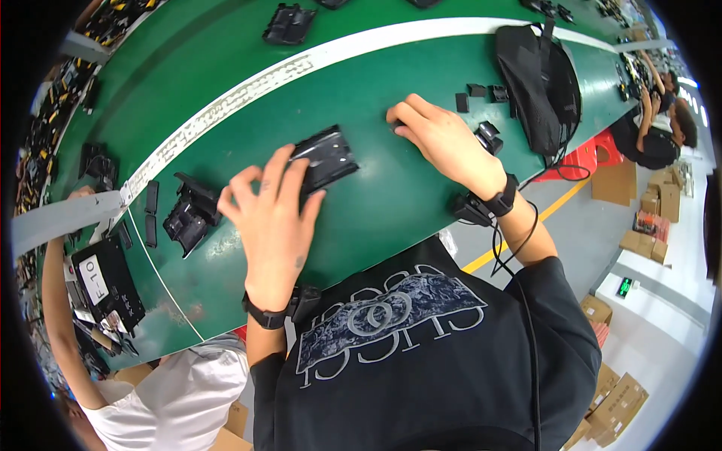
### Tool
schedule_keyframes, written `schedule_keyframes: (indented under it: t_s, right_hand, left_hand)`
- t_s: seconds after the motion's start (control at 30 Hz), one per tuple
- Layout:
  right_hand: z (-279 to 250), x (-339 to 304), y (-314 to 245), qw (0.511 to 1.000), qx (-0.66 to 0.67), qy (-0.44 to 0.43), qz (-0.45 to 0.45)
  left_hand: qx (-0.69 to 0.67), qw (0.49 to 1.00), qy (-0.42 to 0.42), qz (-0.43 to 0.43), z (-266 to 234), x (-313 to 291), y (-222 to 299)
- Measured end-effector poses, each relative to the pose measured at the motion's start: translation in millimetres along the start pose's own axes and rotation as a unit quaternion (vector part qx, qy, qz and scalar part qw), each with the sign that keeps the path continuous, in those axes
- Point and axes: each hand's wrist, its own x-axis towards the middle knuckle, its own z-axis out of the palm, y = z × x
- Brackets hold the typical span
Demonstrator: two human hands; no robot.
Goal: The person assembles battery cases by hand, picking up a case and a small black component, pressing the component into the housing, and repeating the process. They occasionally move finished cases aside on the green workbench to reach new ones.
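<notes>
My left hand (274, 214) reaches over the green table with its index finger and thumb at the left end of a black plastic shell (331, 156). That shell is rectangular, with a hollow, glossy face showing. To the right, my right hand (440, 139) is closed in a pinch on a small black piece (396, 125), mostly hidden by the fingers. Left of my left hand lie black plastic housings (189, 214), one with its hollow side showing. Beyond my right hand are small black blocks (476, 90) and a curved black part (489, 137).
A black mesh bag (538, 90) lies at the table's right edge. A white strip (301, 64) crosses the green table (376, 203). A co-worker's arm (64, 323) is at the left, near a black board (109, 282). Another housing (289, 24) lies beyond the strip.
</notes>
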Motion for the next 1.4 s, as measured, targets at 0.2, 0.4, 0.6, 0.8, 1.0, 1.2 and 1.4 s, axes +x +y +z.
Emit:
schedule_keyframes:
  t_s: [0.2,0.4,0.6,0.8,1.0,1.2,1.4]
  right_hand:
    - [0,14,-17,0.999,0.032,-0.015,0.004]
    - [21,26,-50,0.994,0.04,-0.013,-0.098]
    - [25,32,-60,0.995,-0.033,-0.007,-0.089]
    - [36,28,-46,0.993,0.085,0.017,-0.086]
    - [45,25,-43,0.992,0.098,0.028,-0.072]
    - [37,30,-50,0.995,-0.048,-0.005,-0.09]
    - [33,35,-44,0.989,-0.089,-0.047,-0.109]
  left_hand:
    - [-0.061,0.996,0.008,0.063,14,4,0]
    - [-0.109,0.992,0.006,0.058,17,7,3]
    - [-0.122,0.99,0.016,0.067,19,6,1]
    - [-0.133,0.989,0.019,0.058,23,2,-3]
    - [-0.122,0.989,0.035,0.073,30,2,-4]
    - [-0.054,0.993,0.04,0.092,34,1,1]
    - [-0.036,0.993,0.032,0.109,34,9,4]
